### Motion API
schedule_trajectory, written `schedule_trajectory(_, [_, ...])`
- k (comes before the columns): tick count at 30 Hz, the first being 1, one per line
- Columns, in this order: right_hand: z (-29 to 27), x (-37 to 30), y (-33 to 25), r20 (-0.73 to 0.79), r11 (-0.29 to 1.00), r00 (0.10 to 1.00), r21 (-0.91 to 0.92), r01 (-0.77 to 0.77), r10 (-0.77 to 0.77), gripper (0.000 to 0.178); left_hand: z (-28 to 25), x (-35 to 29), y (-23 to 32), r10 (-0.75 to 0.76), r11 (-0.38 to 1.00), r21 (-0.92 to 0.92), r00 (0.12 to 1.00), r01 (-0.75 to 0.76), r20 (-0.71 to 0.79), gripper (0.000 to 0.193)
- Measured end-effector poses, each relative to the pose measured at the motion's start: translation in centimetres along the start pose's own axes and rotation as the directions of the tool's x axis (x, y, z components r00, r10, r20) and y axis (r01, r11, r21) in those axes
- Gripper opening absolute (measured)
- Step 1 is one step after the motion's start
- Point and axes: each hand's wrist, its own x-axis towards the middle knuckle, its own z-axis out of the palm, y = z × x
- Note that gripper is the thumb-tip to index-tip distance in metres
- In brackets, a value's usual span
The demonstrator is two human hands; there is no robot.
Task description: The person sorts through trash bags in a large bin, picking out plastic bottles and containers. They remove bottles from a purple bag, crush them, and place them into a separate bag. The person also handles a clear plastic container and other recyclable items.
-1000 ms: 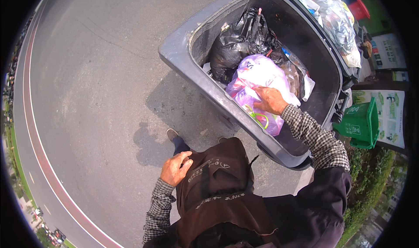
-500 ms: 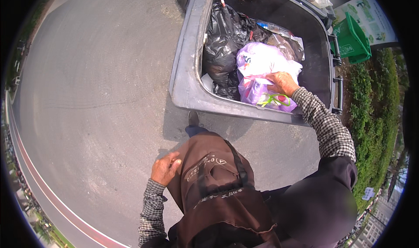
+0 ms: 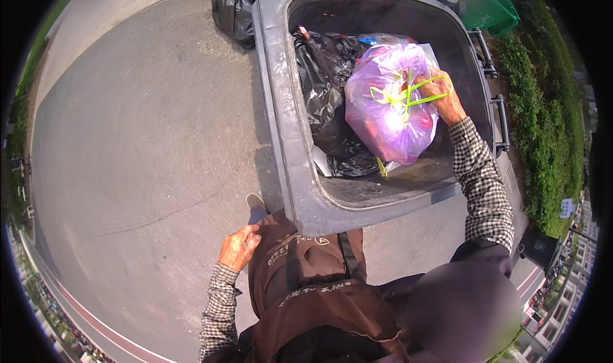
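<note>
A light purple plastic garbage bag (image 3: pixel 377 117), tied at the top with yellow-green drawstrings, is in the upper part of a big grey wheeled bin (image 3: pixel 287 190). My right hand (image 3: pixel 444 98) is closed on the bag's gathered top at its right side, with a drawstring loop across the fingers. Beneath and to the left of it lie black garbage bags (image 3: pixel 322 98). Near the left edge of my brown apron (image 3: pixel 281 261), my left hand (image 3: pixel 238 248) hangs low, loosely bent, with nothing visible in it; the thumb stands a little off the fingers.
Another black garbage bag (image 3: pixel 234 12) rests against the bin's far left side. Beyond the bin's hinges (image 3: pixel 501 123) on the right are a green bin (image 3: pixel 488 8) and a hedge (image 3: pixel 539 107). Grey pavement (image 3: pixel 147 127) stretches to the left. The bin's near rim stands close to my apron.
The purple bag has turned so its tied top faces up, and my right hand has shifted to its right side. The bin is nearer to me. My left hand has hardly moved.
</note>
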Motion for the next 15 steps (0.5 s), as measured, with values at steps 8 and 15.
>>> schedule_trajectory(8, [0.6, -3.0, -5.1, -0.323, 0.892, 0.893, 0.422, -0.160, 0.313, 0.027, -9.5, 8.8, -5.3, 0.212, 0.974, 0.047, 0.960, -0.224, 0.181, 0.028])
schedule_trajectory(15, [2.2, -6.0, -5.6, -0.635, 0.799, 0.534, 0.584, -0.141, 0.559, 0.030, -22.0, 17.5, -8.0, 0.321, 0.897, 0.208, 0.897, -0.391, 0.304, 0.031])
